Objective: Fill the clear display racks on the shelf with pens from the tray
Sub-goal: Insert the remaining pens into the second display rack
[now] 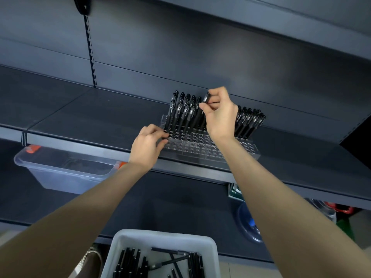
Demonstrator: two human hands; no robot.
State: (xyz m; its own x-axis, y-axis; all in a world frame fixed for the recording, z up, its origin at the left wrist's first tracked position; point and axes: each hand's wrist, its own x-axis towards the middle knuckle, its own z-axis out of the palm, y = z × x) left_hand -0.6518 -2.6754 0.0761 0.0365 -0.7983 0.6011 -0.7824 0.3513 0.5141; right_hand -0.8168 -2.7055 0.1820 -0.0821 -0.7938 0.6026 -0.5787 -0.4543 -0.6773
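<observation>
Dark shelf (80, 121): right hand (220, 117) pinches a pen (206, 98), long axis near upright, over the clear rack (200, 145) beside standing pens (180, 113); left hand (147, 146) grips the rack's left end.

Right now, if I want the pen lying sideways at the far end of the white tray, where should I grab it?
Probably pinch the sideways pen around its middle, coming straight down from above. It lies flat in the tray, and its barrel looks free on both long sides there.
</observation>
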